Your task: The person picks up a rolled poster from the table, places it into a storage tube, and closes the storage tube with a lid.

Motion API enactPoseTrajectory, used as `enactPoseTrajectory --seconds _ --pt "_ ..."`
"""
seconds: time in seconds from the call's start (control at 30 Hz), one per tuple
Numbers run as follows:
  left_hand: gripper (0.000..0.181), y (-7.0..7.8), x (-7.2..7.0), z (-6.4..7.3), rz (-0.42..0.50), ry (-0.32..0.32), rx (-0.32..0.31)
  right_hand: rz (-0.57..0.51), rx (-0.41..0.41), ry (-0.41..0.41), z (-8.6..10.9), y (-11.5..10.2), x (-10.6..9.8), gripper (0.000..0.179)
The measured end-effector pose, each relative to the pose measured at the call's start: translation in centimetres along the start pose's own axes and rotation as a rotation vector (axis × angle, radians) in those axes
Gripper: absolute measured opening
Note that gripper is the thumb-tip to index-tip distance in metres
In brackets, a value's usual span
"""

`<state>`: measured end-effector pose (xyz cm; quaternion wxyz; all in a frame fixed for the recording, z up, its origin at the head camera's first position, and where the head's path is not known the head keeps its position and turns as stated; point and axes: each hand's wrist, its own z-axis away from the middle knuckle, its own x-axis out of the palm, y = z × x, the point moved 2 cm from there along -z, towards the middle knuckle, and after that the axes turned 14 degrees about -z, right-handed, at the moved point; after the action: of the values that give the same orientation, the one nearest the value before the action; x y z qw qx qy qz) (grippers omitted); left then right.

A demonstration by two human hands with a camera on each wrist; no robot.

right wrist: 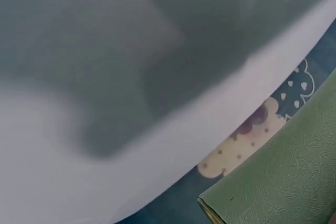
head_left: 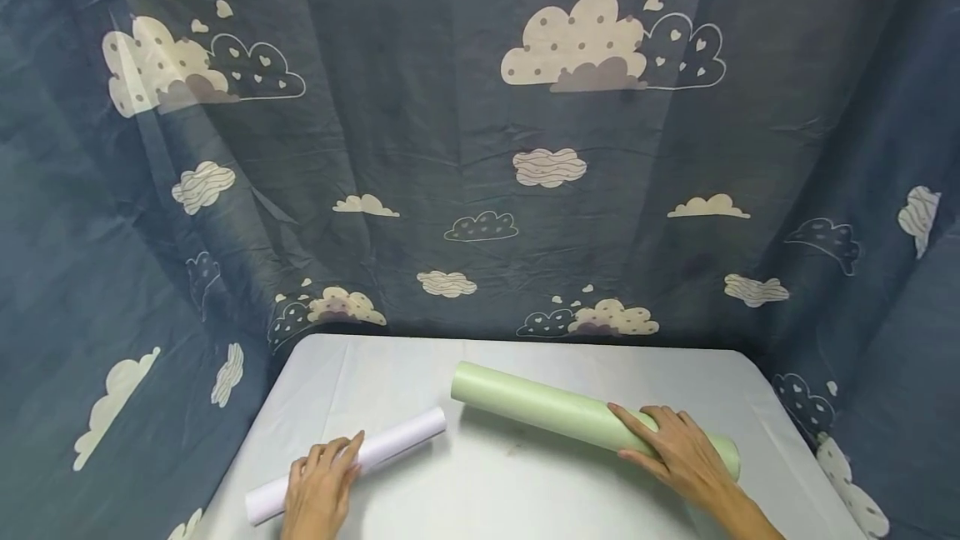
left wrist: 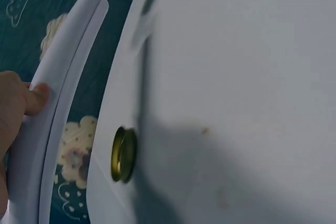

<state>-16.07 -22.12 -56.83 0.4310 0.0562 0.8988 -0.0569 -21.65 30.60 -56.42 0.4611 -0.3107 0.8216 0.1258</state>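
A white roll (head_left: 401,433) lies slanted at the left of the white table, its right end farther back. My left hand (head_left: 321,486) grips it near the middle, fingers over the top. In the left wrist view the thumb (left wrist: 38,98) presses on the roll (left wrist: 63,72), whose loose long edge shows as a seam. A thicker, pale green roll (head_left: 540,401) slants across the right side. My right hand (head_left: 678,452) holds it near its right end, fingers over the top and thumb along the near side. The right wrist view shows its creased surface (right wrist: 278,177) and layered end.
The white table (head_left: 510,498) has rounded far corners. A dark blue cloth (head_left: 465,123) with printed clouds hangs behind it and at both sides. A small gold-coloured ring-shaped thing (left wrist: 123,154) appears against the table in the left wrist view.
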Motion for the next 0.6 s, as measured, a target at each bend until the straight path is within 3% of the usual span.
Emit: enactPoseTrajectory --seconds 0.13,0.3,0.6 --pt "0.048 -1.9 0.2 -1.0 0.018 0.018 -0.054 0.004 0.008 0.007 0.6 0.0 -0.4 0.066" --pt "0.046 -3.3 0.8 -2.1 0.053 0.071 -0.064 -0.005 -0.005 0.017 1.1 -0.6 -0.4 0.065" --pt "0.049 -3.2 1.6 -3.7 0.181 0.074 -0.047 -0.023 0.008 0.013 1.1 -1.9 -0.2 0.066"
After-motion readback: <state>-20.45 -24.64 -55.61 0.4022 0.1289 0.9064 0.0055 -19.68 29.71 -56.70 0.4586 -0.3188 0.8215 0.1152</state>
